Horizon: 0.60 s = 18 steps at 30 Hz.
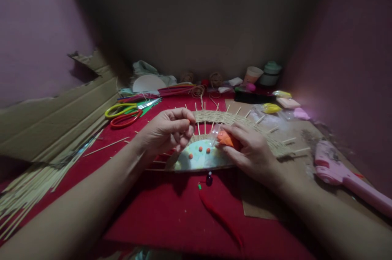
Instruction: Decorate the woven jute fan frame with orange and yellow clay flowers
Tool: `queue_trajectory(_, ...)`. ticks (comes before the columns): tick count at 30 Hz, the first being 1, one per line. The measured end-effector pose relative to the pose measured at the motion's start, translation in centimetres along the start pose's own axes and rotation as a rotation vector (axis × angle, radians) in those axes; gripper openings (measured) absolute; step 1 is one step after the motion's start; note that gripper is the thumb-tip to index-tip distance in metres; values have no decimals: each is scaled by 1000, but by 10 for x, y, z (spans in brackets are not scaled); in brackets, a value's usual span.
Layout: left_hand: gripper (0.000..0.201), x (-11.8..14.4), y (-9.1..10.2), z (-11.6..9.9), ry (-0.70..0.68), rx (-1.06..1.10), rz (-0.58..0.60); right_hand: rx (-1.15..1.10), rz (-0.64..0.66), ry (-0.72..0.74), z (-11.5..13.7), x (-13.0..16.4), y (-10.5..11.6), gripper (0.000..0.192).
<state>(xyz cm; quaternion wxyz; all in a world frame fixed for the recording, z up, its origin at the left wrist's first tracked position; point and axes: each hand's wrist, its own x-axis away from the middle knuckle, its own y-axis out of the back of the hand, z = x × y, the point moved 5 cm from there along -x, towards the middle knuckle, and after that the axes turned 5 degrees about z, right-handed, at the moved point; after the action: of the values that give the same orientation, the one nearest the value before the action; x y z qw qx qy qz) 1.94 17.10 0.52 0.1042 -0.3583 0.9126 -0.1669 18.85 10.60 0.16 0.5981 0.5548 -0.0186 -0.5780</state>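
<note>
My left hand is closed in a pinch on a small bit of orange clay, held above the left side of a woven fan-shaped piece. Orange clay in a clear plastic bag is gripped in my right hand, over the piece's right side. Thin sticks radiate through the woven band. At its base lies a pale blue-green half-round panel bearing several small orange clay balls. My fingers cover parts of the weave and panel.
Scissors and a bundle of thin sticks lie left, beside torn cardboard. A pink glue gun rests right. Yellow clay, a paper cup and twine sit behind. A red pipe cleaner lies in front.
</note>
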Motion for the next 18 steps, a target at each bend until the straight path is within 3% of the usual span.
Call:
queue_trajectory(6, 13, 1, -3, -3, 30, -41, 11, -20, 0, -10, -1, 1, 0, 25)
queue_trajectory(10, 5, 3, -1, -3, 42, -254, -28, -16, 3, -12, -1, 1, 1, 24)
queue_trajectory(12, 11, 4, -1, -5, 31, -379, -49, -4, 3, -14, -1, 0, 1, 24)
queue_trajectory(18, 9, 4, -12, -8, 68, -666, 16, -5, 23, -19, -1, 0, 2, 27)
